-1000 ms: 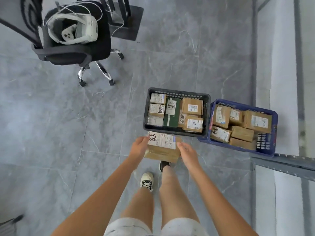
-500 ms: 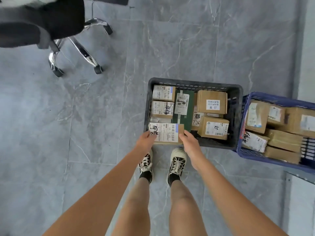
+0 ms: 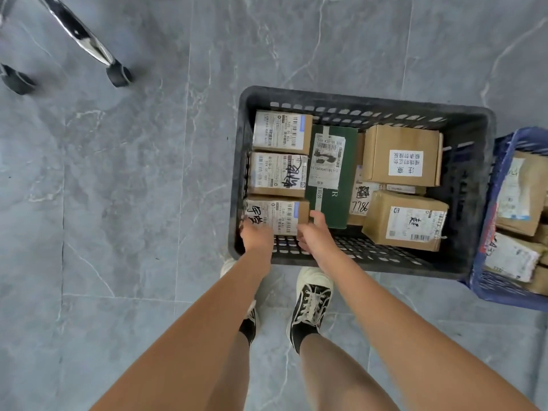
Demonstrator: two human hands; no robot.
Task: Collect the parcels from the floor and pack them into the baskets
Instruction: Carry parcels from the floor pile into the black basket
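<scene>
One small brown cardboard parcel with white label (image 3: 275, 216), apparently light and rigid, gripped at opposite ends by left hand (image 3: 256, 234) and right hand (image 3: 314, 232) inside black slotted plastic basket (image 3: 462, 120).

Grey marbled floor tiles (image 3: 118, 203), chrome chair leg (image 3: 80, 34), black castors (image 3: 118, 75)

grey marbled floor tiles (image 3: 118, 203) with pale veins. a black slotted basket (image 3: 462, 120) beside a blue one (image 3: 504, 143). brown cardboard parcels with white labels and black scrawl, like the near one (image 3: 278, 216); one dark green box (image 3: 332, 173). black shoes (image 3: 311, 307) with white laces and toes.
</scene>
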